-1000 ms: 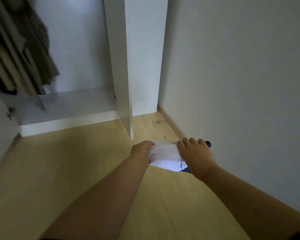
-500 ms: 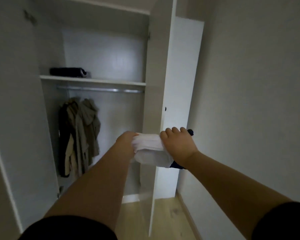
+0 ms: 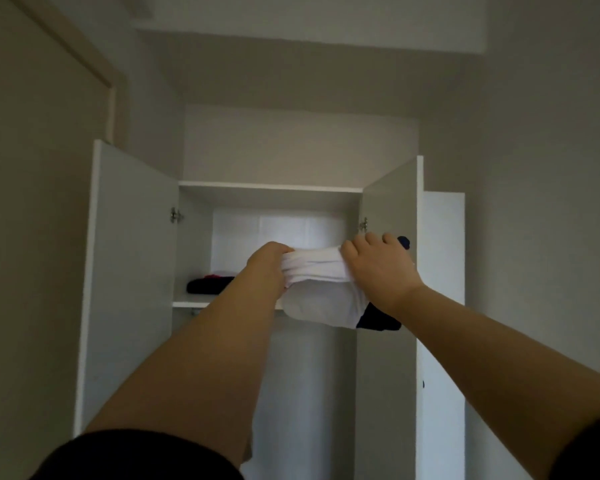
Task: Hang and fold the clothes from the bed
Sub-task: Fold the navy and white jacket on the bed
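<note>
Both arms up at the open wardrobe (image 3: 129, 271): left hand (image 3: 269, 261) grips one end of the folded white garment (image 3: 321, 289), right hand (image 3: 378, 268) clamps the other, a dark piece (image 3: 378, 320) tucked beneath. They're squeezed together, I'd say so the folds hold, level with the top shelf's (image 3: 191, 304) front edge.

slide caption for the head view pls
Folded white garment held by left hand and right hand before the wardrobe shelf, where a dark folded item lies.
</note>
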`<action>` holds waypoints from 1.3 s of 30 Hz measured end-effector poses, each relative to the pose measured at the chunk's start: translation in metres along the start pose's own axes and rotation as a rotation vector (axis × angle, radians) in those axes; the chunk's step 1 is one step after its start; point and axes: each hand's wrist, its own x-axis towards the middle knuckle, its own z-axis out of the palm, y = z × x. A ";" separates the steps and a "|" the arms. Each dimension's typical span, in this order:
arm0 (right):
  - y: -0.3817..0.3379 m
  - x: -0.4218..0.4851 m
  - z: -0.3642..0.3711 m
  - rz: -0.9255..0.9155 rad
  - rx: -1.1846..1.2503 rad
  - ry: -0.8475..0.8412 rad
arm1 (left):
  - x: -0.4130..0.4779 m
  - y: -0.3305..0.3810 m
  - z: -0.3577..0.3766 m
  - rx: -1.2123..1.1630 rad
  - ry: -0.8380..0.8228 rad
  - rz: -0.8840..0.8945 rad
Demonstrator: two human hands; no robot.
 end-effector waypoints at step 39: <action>-0.168 0.422 0.697 0.811 1.335 -0.817 | 0.745 -0.180 -0.133 1.786 -0.316 0.305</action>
